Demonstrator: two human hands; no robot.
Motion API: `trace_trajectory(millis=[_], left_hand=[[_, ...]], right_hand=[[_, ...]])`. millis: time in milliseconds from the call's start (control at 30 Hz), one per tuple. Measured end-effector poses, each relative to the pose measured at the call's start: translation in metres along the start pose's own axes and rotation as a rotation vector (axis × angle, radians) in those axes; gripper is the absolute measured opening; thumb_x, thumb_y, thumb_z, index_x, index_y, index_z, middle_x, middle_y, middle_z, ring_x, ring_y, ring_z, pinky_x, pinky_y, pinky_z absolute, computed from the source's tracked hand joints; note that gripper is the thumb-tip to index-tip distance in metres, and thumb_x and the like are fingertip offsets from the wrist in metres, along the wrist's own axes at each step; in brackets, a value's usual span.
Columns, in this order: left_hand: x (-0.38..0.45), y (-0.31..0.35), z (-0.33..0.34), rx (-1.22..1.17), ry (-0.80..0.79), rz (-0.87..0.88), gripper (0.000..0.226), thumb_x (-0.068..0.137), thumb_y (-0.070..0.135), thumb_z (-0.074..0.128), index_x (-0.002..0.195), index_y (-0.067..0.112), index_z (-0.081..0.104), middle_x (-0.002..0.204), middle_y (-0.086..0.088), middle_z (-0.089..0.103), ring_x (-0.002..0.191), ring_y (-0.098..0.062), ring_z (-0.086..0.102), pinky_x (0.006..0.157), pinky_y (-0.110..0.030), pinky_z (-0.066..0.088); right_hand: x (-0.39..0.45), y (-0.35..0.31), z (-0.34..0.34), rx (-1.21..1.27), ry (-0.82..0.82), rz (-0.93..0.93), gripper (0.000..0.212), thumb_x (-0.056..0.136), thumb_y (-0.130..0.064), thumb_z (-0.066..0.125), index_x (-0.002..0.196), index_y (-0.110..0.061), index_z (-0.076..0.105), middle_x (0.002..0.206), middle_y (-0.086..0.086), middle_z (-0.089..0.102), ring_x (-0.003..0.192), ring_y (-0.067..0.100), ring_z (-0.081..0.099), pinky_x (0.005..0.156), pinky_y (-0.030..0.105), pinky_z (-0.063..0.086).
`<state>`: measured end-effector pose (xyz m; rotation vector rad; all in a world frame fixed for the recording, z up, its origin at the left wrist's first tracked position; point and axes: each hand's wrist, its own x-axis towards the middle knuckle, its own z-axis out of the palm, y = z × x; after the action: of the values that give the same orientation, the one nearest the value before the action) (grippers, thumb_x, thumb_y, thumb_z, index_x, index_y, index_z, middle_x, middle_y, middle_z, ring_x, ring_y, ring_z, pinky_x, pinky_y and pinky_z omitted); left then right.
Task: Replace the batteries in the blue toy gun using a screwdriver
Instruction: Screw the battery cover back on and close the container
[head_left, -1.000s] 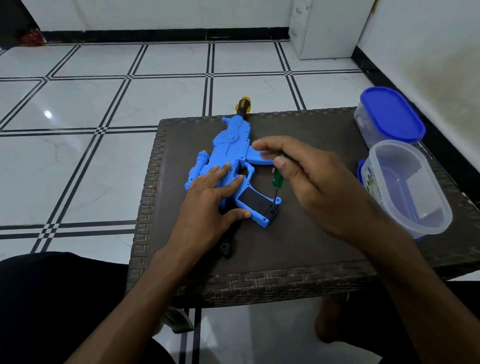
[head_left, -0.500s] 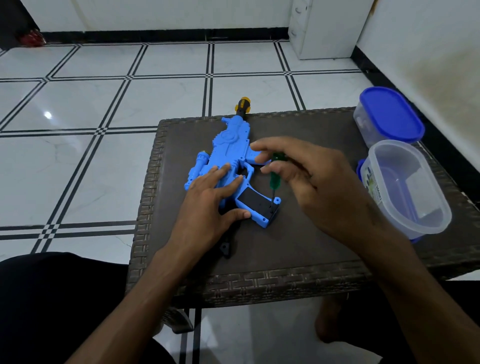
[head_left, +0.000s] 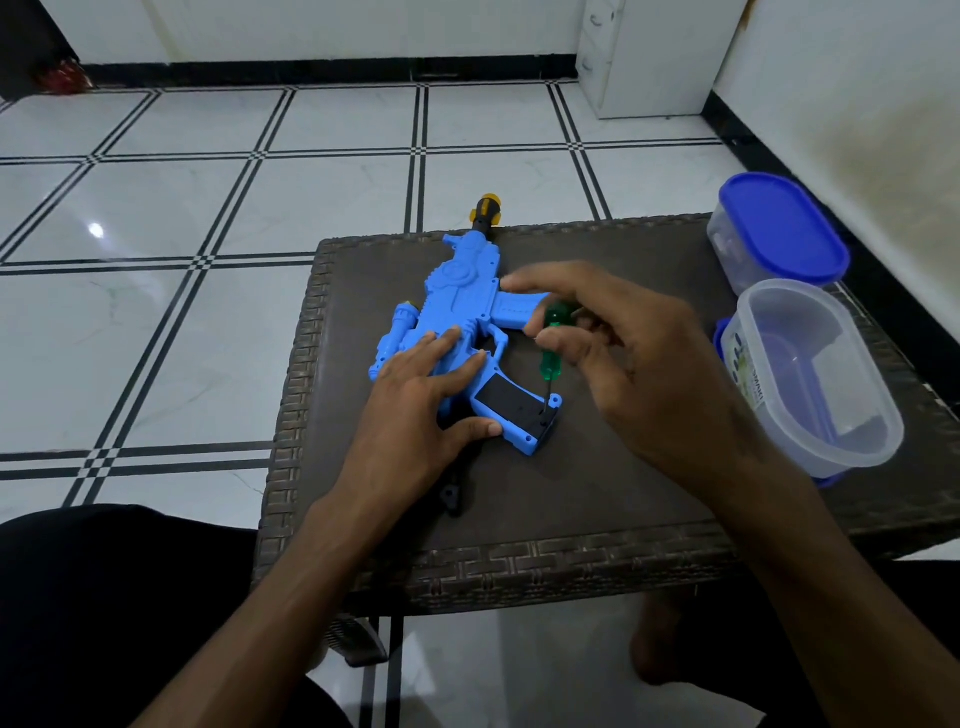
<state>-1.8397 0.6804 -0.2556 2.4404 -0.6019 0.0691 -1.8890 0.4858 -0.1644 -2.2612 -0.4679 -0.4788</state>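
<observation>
While the left hand (head_left: 415, 410) lay flat with straight fingers pressing the blue toy gun (head_left: 467, 317) onto the wicker table (head_left: 597, 499), the right hand (head_left: 639, 364) pinched the green screwdriver (head_left: 551, 343), tip at the grip's black battery cover (head_left: 511, 400). Farther right sat a clear container (head_left: 815, 374), then a blue-lidded tub (head_left: 779, 234).

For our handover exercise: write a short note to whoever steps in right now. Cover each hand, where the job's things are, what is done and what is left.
Left hand: flat on the blue toy gun, pressing it to the wicker table.
Right hand: fingers pinch the green screwdriver, held upright, tip in the screw hole at the butt of the gun's grip.
Done: screwdriver seated on the screw.
Left: the black cover is still on; remove the screw, lift the cover, swap batteries, refit. No batteries in view.
</observation>
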Motion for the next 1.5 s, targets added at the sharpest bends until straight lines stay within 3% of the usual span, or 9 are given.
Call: trace_trajectory(millis=[133,333,433,600,800,900,1133,1267,1500], left_hand=[[0.0,0.0,0.0,0.002,-0.002,0.002,0.071,0.073,0.047,0.075,0.137,0.029,0.051,0.155,0.0,0.034,0.145,-0.019,0.024,0.12,-0.04,0.019],[0.0,-0.001,0.001,0.001,0.002,0.003,0.071,0.073,0.047,0.076,0.137,0.029,0.052,0.155,0.001,0.034,0.145,-0.018,0.024,0.12,-0.039,0.018],[0.0,-0.001,0.001,0.0,-0.005,-0.002,0.071,0.073,0.047,0.076,0.138,0.03,0.051,0.155,0.002,0.033,0.145,-0.017,0.023,0.119,-0.033,0.015],[0.0,0.0,0.0,0.002,-0.01,-0.007,0.071,0.074,0.046,0.076,0.138,0.03,0.05,0.156,0.002,0.032,0.146,-0.018,0.022,0.12,-0.038,0.017],[0.0,0.001,-0.001,0.01,-0.008,0.0,0.07,0.074,0.046,0.076,0.137,0.029,0.051,0.155,0.001,0.034,0.146,-0.018,0.023,0.12,-0.037,0.018],[0.0,0.001,-0.001,0.005,-0.006,0.003,0.071,0.073,0.046,0.076,0.137,0.028,0.052,0.155,0.0,0.034,0.145,-0.02,0.024,0.119,-0.036,0.017],[-0.001,0.003,-0.002,0.012,-0.015,0.0,0.071,0.074,0.045,0.076,0.138,0.027,0.05,0.156,0.001,0.033,0.146,-0.02,0.023,0.119,-0.04,0.019],[-0.001,0.002,-0.002,0.012,-0.011,0.004,0.07,0.074,0.046,0.076,0.138,0.027,0.052,0.155,0.0,0.034,0.146,-0.02,0.024,0.119,-0.041,0.02],[-0.001,0.001,0.0,0.008,-0.011,0.004,0.071,0.074,0.047,0.075,0.138,0.028,0.05,0.155,-0.001,0.033,0.146,-0.02,0.023,0.119,-0.042,0.02]], right_hand=[[-0.002,0.002,0.006,-0.059,0.053,-0.002,0.014,0.093,-0.021,0.064,0.103,-0.016,0.071,0.094,-0.002,0.063,0.078,0.009,0.058,0.071,0.021,0.047],[-0.001,0.0,0.004,0.041,0.061,0.043,0.025,0.1,-0.01,0.048,0.114,-0.009,0.068,0.11,-0.001,0.068,0.104,0.006,0.063,0.09,0.024,0.049],[-0.001,-0.003,0.0,0.074,0.058,0.067,0.023,0.096,-0.011,0.057,0.116,-0.017,0.068,0.099,-0.003,0.07,0.089,0.011,0.067,0.079,0.03,0.054],[0.001,0.0,0.004,-0.017,0.112,0.045,0.009,0.09,-0.024,0.068,0.092,-0.018,0.073,0.086,-0.002,0.063,0.073,0.012,0.059,0.065,0.024,0.048],[-0.001,-0.001,0.003,0.046,0.07,0.052,0.024,0.099,-0.011,0.05,0.111,-0.008,0.07,0.109,-0.002,0.069,0.102,0.004,0.064,0.088,0.019,0.049],[-0.001,-0.003,0.002,0.109,0.069,0.079,0.022,0.096,-0.011,0.059,0.115,-0.013,0.07,0.104,-0.007,0.072,0.096,0.005,0.068,0.085,0.026,0.055],[0.0,-0.002,0.005,-0.013,0.006,-0.027,0.022,0.097,-0.023,0.057,0.112,-0.018,0.072,0.101,-0.003,0.064,0.09,0.007,0.061,0.077,0.017,0.047],[0.0,-0.002,0.003,0.027,-0.039,-0.029,0.029,0.098,-0.006,0.048,0.12,-0.006,0.066,0.118,0.001,0.065,0.11,0.007,0.06,0.095,0.023,0.048],[0.001,-0.001,-0.003,0.015,-0.032,-0.042,0.024,0.09,0.002,0.061,0.103,-0.013,0.073,0.094,-0.002,0.07,0.089,0.007,0.065,0.079,0.023,0.051]])
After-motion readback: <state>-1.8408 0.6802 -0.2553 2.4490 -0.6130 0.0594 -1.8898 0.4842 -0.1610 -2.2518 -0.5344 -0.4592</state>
